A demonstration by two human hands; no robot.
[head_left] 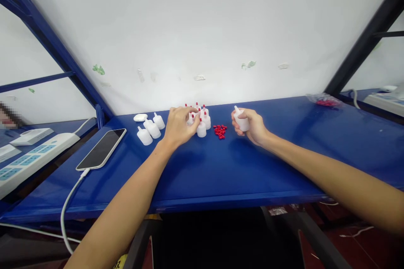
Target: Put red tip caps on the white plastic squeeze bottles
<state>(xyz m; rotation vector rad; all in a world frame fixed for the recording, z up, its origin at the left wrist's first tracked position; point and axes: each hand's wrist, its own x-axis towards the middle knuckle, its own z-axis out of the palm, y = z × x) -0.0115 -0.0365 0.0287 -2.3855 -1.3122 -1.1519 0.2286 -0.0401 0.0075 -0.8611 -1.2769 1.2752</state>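
Observation:
In the head view my right hand (252, 125) is wrapped round a small white squeeze bottle (242, 124), its bare nozzle pointing up and slightly left. My left hand (180, 125) is over a cluster of white bottles with red tips (201, 129), thumb and fingers curved and apart. A red-tipped bottle shows through the gap between them; part of the cluster is hidden behind this hand. Between my hands lies a small pile of red caps (220, 131). Left of my left hand, several white bottles without caps (152, 128) stand or lean together.
A white oval case (140, 117) sits behind the uncapped bottles. A phone (101, 148) with a white cable (67, 206) lies at the left. Beyond it is a power strip (34, 157). A clear bag of red pieces (325, 101) rests at the back right of the blue table (202, 176).

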